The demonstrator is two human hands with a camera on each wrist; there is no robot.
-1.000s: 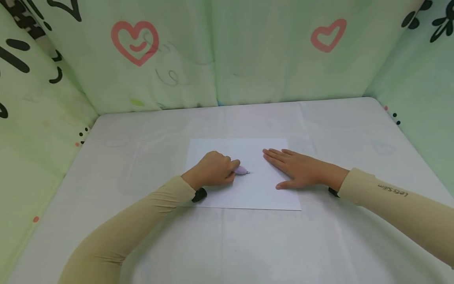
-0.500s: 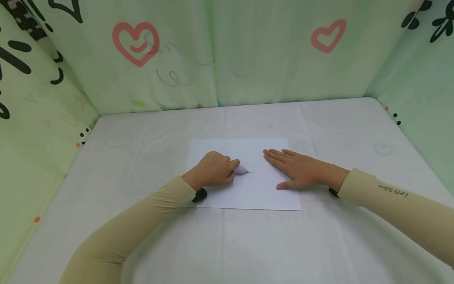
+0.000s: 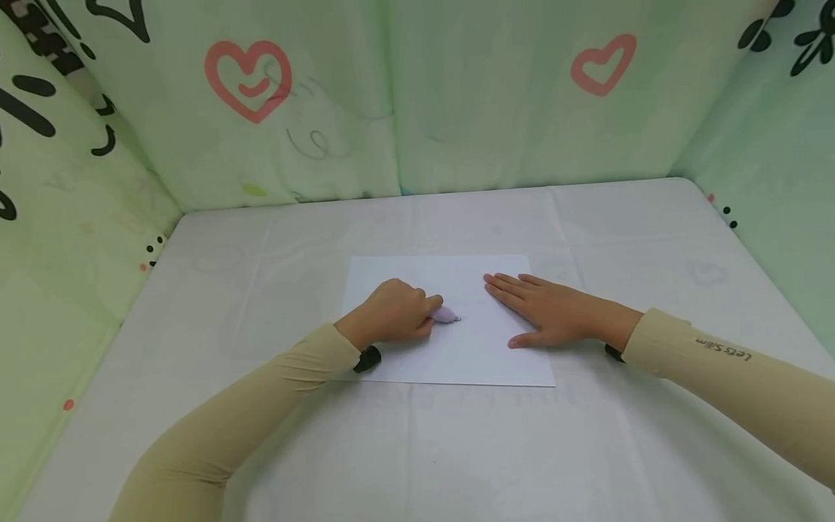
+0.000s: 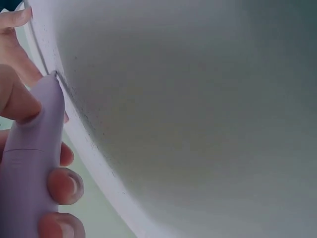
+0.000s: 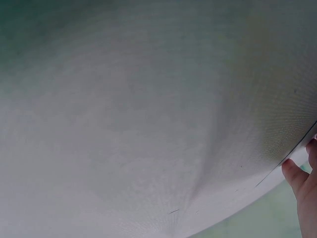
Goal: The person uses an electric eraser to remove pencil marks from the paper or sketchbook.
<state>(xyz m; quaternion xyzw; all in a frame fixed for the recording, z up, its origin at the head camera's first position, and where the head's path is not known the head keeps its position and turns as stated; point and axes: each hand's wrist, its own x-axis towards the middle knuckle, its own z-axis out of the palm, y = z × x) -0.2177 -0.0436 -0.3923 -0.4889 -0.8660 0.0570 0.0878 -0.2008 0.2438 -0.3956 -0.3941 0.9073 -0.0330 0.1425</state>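
Observation:
A white sheet of paper [image 3: 457, 362] lies flat in the middle of the table. My left hand [image 3: 394, 312] grips a thick lilac pen-shaped tool [image 3: 445, 315], its narrow grey tip directed right and at the paper. In the left wrist view, fingers curl round the smooth body of this pen-shaped tool [image 4: 32, 173], and one digit presses on it near the tip; its exact kind is unclear. Flat on the sheet's right part rests my right hand [image 3: 544, 312], with fingers straight and thumb spread. Only its fingers [image 5: 294, 176] show at the right edge of the right wrist view.
A creased white cloth [image 3: 417, 449] covers the table. Green fabric walls [image 3: 457, 109] with printed hearts and black shapes enclose its back and sides. Dark cameras sit under both wrists, beside the beige sleeves.
The tip of the lilac pen-shaped tool has shifted very slightly over the paper. My right hand stays in place on the sheet.

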